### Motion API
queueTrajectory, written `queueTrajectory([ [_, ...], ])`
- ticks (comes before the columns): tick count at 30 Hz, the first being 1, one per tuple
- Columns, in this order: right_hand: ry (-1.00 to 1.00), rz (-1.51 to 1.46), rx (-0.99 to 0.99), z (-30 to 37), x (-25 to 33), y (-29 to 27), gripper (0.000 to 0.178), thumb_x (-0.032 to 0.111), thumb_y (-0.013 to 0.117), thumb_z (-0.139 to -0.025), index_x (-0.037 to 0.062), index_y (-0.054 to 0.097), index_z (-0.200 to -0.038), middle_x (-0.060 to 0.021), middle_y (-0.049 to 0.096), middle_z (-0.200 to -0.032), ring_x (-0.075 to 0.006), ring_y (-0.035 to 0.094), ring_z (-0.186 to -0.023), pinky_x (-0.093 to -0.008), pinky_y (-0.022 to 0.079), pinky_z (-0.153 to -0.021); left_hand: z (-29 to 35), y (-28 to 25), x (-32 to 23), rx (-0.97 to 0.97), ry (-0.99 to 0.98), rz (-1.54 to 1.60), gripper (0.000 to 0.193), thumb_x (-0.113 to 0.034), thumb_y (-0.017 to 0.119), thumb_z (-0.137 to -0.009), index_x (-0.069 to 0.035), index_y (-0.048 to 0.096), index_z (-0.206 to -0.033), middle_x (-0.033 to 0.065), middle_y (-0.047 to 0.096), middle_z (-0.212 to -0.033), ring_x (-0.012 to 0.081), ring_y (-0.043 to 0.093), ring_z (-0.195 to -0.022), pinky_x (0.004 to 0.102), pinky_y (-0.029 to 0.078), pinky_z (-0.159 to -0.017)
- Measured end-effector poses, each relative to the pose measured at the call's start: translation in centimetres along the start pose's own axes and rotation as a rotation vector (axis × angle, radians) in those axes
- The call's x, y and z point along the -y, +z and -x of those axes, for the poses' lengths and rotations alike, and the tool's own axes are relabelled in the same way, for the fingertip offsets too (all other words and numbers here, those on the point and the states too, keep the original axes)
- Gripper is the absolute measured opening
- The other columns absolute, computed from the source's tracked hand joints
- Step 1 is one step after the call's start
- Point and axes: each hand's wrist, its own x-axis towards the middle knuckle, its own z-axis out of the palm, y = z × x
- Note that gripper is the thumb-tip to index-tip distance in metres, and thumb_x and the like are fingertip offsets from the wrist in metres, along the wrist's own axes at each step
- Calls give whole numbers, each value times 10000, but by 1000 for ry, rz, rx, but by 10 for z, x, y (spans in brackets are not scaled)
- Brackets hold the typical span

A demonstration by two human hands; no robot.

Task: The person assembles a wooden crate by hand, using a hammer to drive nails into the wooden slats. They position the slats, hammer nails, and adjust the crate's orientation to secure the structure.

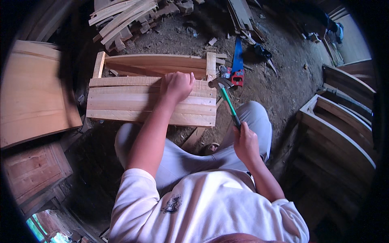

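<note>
A wooden crate (121, 115) of pale slats stands on the ground in front of my knees, with nail heads showing near its ends. My left hand (177, 86) is closed over the upper edge of the crate's near side, about the middle, with its fingertips hidden. In my right hand (246, 142) is the green and black handle of a claw hammer (227, 98). The hammer's head is over the crate's right corner, by the end of the top slat; whether it touches the wood I cannot tell.
Just beyond the crate's right corner lies a handsaw (237, 60) with a blue blade and red handle. A dark tool (262, 52) rests near it. Scrap wood (125, 18) is piled at the back left. Wooden panels (34, 93) stand left, wooden frames (340, 121) right.
</note>
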Motion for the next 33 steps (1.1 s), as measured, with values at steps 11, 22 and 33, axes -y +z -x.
queueTrajectory([
  [11,30,-5,-49,3,7,15,161,84,610,-963,18,465,-985,-232,615,-730,-483,630,-677,-565,480,-583,-5,6,-1,54,-13,-37,504,-333,472,-1012,-37,728,-695,211,694,-712,398,703,-675,515,563,-681],
  [22,-82,-119,-201,30,15,-10,177,97,620,-956,18,468,-997,-240,626,-746,-471,644,-704,-566,491,-609,-3,8,2,3,26,-32,504,-331,480,-1012,-52,728,-672,200,679,-659,390,696,-630,506,561,-626],
  [33,-68,-117,-197,35,24,-26,180,146,584,-986,15,461,-973,-272,628,-774,-489,636,-728,-583,466,-612,0,-5,-4,14,23,-11,516,-343,465,-1017,-51,723,-676,206,680,-681,396,693,-648,506,562,-644],
])
